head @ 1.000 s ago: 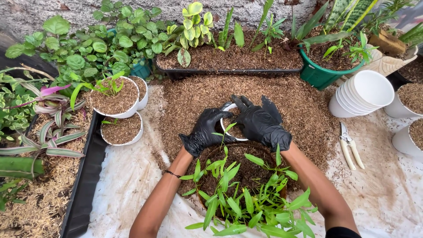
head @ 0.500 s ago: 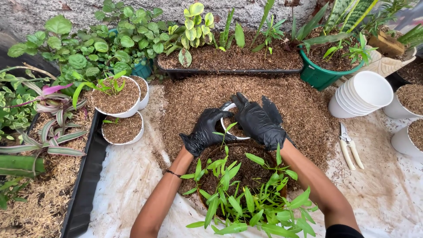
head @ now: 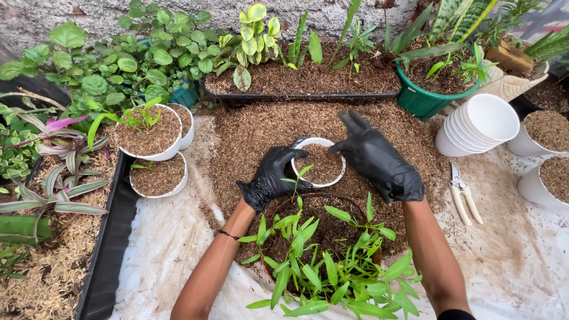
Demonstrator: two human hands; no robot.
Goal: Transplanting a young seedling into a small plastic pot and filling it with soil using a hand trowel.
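Note:
Both my hands wear black gloves. My left hand (head: pixel 274 175) grips the near left side of a small white pot (head: pixel 320 162) filled with brown husk mix, with a thin green seedling at its near edge. My right hand (head: pixel 378 158) hovers at the pot's right rim, fingers spread, holding nothing. The pot sits on a heap of brown husk (head: pixel 255 130) spread over a white sheet. Just below my hands stands a dark round pot of leafy green plants (head: pixel 323 269).
Two filled white pots (head: pixel 147 134) stand at the left, one with a seedling. A stack of empty white pots (head: pixel 478 125) and a pair of shears (head: pixel 464 195) lie at the right. A green pot (head: pixel 425 98), a black tray of plants (head: pixel 308 77) and more filled pots ring the area.
My right hand has lifted off the white pot and opened toward the right, showing the husk inside. My left hand stays on the pot.

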